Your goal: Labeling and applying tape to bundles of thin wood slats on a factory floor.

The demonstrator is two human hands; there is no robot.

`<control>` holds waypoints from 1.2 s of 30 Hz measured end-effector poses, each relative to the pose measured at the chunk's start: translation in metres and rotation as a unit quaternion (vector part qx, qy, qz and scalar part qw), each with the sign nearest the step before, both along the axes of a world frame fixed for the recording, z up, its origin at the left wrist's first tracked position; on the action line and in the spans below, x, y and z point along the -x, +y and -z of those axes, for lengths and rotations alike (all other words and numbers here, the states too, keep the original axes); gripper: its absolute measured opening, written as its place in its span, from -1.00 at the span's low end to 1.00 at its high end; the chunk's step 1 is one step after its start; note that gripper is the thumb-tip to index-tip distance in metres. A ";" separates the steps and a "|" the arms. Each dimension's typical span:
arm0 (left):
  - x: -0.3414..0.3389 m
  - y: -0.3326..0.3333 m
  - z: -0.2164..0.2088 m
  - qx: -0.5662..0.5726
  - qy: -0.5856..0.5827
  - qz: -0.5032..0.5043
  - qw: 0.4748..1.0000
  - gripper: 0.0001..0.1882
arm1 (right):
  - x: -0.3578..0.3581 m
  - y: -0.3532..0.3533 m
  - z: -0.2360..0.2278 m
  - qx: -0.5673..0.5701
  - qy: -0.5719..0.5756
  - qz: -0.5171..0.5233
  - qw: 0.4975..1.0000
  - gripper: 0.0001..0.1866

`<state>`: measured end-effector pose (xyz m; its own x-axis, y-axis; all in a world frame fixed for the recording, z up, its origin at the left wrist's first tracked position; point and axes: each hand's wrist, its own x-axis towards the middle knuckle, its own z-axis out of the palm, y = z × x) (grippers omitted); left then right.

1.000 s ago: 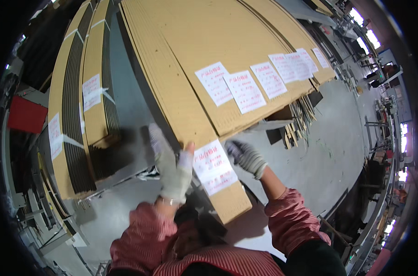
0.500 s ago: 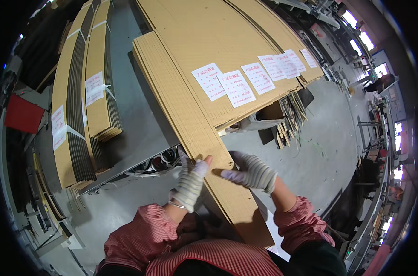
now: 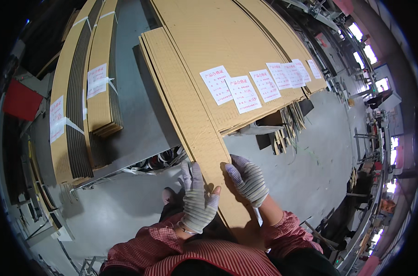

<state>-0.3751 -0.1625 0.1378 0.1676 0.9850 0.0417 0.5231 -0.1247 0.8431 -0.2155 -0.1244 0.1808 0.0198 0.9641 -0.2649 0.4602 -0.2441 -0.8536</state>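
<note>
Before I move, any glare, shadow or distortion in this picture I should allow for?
Head view: windows at right glare white; head view: dark shadow beside the right hand on the narrow cardboard stack; head view: fisheye bowing, plain on the leftmost cardboard bundle.

Your right hand [image 3: 249, 181] covers part of the right edge of the narrow cardboard stack [image 3: 202, 133], and your left hand [image 3: 200, 204] covers some of its left edge; its near end is lost behind your apron [image 3: 213, 256] and right sleeve [image 3: 289, 232]. The top edge cuts off the wide cardboard sheets [image 3: 227, 37] and strapped bundles [image 3: 98, 51]. You cannot make out the dark objects [image 3: 160, 161] under the table's edge.
</note>
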 end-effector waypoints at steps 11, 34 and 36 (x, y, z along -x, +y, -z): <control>-0.013 0.005 0.016 0.073 -0.127 -0.086 0.985 -0.17 | -0.007 0.002 0.024 -0.087 -0.242 -0.074 0.964 -0.51; 0.090 0.037 0.003 0.167 -0.130 -0.093 0.973 -0.87 | -0.066 0.097 -0.042 -0.065 -0.145 -0.444 0.882 -0.65; 0.076 0.052 0.085 0.271 -0.183 -0.071 0.942 -0.86 | -0.079 0.101 0.055 0.069 -0.165 -0.426 0.887 -0.69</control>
<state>-0.4508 -0.1101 0.0528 0.1042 0.8901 -0.4437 0.1637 0.4247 0.8904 -0.1362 -0.0229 0.1259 -0.6015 0.6254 -0.4971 0.7472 0.2203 -0.6270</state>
